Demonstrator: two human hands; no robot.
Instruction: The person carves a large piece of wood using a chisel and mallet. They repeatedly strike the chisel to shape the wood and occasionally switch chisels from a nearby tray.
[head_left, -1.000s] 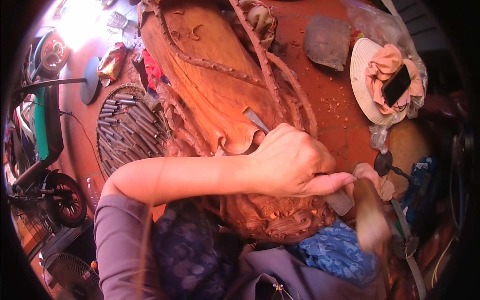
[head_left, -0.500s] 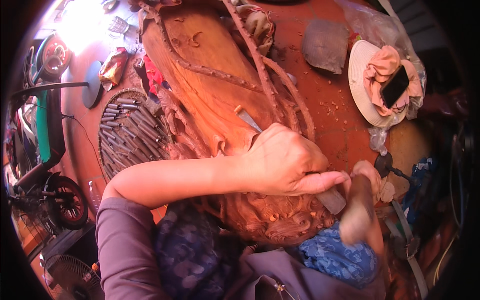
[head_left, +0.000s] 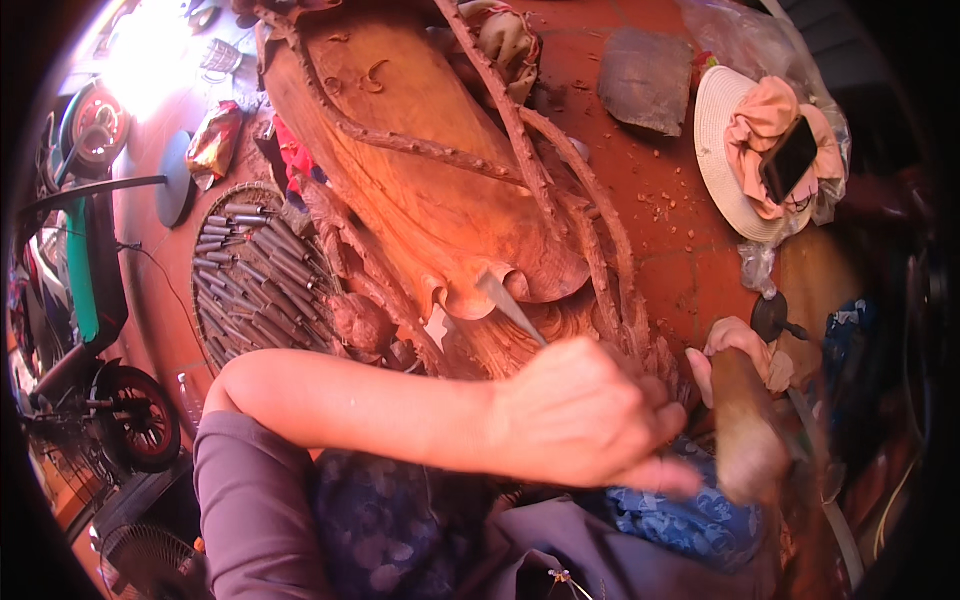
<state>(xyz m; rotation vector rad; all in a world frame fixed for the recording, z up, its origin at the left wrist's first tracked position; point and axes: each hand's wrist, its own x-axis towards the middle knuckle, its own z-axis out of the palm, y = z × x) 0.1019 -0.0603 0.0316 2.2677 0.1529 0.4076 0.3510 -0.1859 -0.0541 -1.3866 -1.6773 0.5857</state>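
My left hand (head_left: 590,415) is closed round a chisel (head_left: 515,312), whose flat steel blade points up and away from me. Its handle is hidden in my fist. The blade tip shows over the lower, scroll-edged end of a large carved wooden piece (head_left: 420,200); whether it touches the wood I cannot tell. That piece has a smooth hollowed middle and knobbly carved branches (head_left: 430,150) across and beside it. To the right, my right hand (head_left: 735,340) grips a wooden mallet (head_left: 750,445), its thick end toward me and blurred.
A round woven tray (head_left: 203,290) on the left holds many chisels. At the right lie a straw hat (head_left: 715,150) with peach cloth and a phone (head_left: 790,160), near a dark board (head_left: 648,82). Wood chips dot the tiled floor (head_left: 665,270). A motorbike wheel (head_left: 140,415) stands far left.
My left hand has drawn the chisel down toward me, so more of its blade shows. The mallet has shifted right, apart from my left hand. The view has shifted slightly.
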